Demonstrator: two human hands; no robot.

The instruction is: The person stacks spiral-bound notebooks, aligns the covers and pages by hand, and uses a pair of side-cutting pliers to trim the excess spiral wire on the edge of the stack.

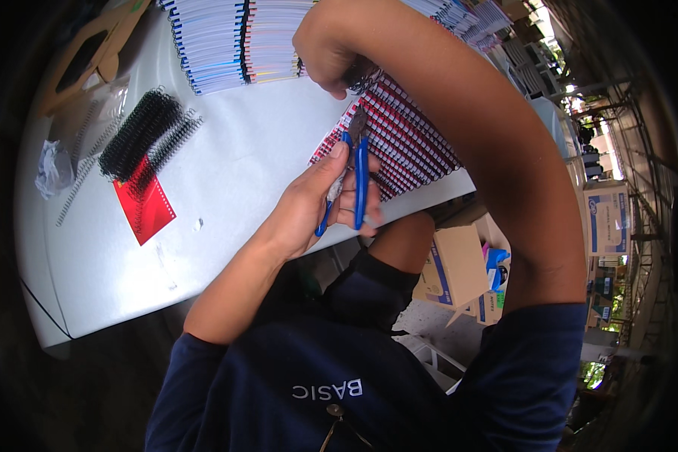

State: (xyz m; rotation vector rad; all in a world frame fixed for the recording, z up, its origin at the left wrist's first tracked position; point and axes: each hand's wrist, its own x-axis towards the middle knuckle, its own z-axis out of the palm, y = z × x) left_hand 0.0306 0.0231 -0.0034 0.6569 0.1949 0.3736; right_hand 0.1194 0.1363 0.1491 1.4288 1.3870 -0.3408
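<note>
My left hand (297, 203) holds blue-handled cutting pliers (361, 169). Their handles are spread, and the dark jaws point away from me at a stack of spiral-bound booklets (414, 143). Rows of dark coils and red edges show along that stack. My right arm reaches over the booklets from the right. At its end my right hand (324, 60) is curled beside some dark coil (361, 75) at the far edge of the stack. Its fingertips are mostly hidden, so what they grip cannot be made out.
On the pale table (233, 166) lie a bundle of black binding coils (143, 132), a red card (151, 211) and crumpled clear plastic (53, 169). More bound booklets (211, 45) stand at the far edge. Cardboard boxes (456, 264) are beside my leg.
</note>
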